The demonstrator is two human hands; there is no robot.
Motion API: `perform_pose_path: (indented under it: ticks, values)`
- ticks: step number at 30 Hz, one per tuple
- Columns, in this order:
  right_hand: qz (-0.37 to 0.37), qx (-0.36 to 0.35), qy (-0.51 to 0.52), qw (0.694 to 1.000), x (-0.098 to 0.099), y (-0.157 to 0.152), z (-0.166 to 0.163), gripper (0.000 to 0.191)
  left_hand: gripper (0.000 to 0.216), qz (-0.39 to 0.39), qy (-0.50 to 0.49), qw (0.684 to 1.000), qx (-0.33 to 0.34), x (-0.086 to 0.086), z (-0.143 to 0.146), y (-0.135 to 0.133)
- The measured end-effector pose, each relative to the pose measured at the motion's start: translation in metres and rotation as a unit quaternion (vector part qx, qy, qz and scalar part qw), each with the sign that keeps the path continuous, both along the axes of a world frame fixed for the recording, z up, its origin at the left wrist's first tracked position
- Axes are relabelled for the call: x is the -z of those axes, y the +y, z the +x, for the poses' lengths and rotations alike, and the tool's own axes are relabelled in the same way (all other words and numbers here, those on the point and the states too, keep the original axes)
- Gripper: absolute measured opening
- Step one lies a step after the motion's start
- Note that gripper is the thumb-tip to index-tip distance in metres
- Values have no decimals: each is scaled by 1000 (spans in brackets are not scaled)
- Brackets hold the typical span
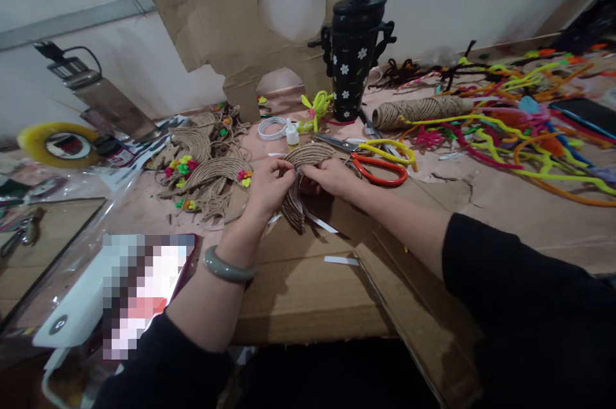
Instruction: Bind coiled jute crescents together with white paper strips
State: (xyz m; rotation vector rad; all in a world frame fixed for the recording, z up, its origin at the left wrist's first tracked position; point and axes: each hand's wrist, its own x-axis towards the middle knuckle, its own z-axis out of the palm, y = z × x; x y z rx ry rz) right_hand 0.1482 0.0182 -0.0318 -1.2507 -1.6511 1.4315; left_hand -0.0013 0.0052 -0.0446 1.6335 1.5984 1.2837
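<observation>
A curved piece covered in jute twine (308, 155) is held up over the cardboard sheet (298, 280) at the table's middle. My left hand (269, 187), with a grey-green bangle on the wrist, pinches its left end. My right hand (332, 178) grips it from the right with fingers curled. White paper strips (322, 223) lie under the hands. A pile of similar twine-covered pieces with small coloured flowers (202, 168) lies just left of my left hand.
Orange-handled scissors (380, 168) and yellow-handled scissors (385, 149) lie right of my hands. A twine spool (418, 110), a black flowered tumbler (353, 56), a small glue bottle (291, 134), many coloured pipe cleaners (520, 126), a yellow tape roll (60, 142) and cut cardboard (231, 17) surround them.
</observation>
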Motion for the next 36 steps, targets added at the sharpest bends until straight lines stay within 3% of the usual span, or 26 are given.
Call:
perform_pose_path:
  ticks: [6, 12, 16, 20, 28, 36]
  values:
    - [16, 18, 29, 999, 0, -1, -1, 26, 7, 24, 26, 999, -22, -2, 1, -2]
    - [185, 41, -29, 982, -4, -6, 1, 25, 7, 53, 9, 998, -29, -13, 5, -8]
    - [266, 64, -42, 961, -7, -9, 1, 17, 6, 85, 8, 995, -46, -21, 9, -15]
    - [323, 36, -59, 944, -3, -10, 1, 22, 5, 114, 2, 992, -50, -24, 11, -18]
    - [361, 60, -137, 921, 1, -12, 3, 24, 8, 115, -48, 991, -52, -21, 14, -20]
    - [325, 63, -85, 940, 6, -16, -2, 29, 8, 112, -65, 989, -78, -25, 17, -22]
